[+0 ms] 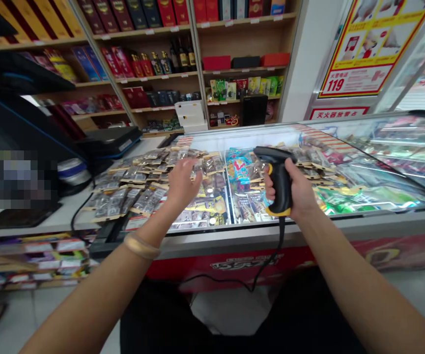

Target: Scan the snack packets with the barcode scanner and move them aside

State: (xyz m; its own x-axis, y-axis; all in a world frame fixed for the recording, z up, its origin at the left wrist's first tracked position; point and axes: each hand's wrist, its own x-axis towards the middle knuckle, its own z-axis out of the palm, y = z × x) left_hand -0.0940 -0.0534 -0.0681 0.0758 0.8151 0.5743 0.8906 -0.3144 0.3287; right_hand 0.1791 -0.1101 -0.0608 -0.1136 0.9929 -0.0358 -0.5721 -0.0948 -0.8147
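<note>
My right hand (300, 189) is wrapped round the grip of a black and yellow barcode scanner (281, 182), held upright over the freezer's glass top. The scanner's cord (271, 258) hangs down in front of the freezer. My left hand (183, 181), slightly blurred, is held over the packets with thumb and fingers apart and nothing visible in it. Around and beyond it lie many small clear snack packets (149, 196) with dark contents and tan edges, spread in overlapping rows. A blue packet (239, 166) lies between my hands.
The chest freezer (249, 231) spans the front, with wrapped goods under its glass. A counter (68, 209) with a dark monitor (16, 118) is at left. Behind, shelves (249, 73) hold boxes and bottles. A fire-safety poster (374, 54) hangs at right.
</note>
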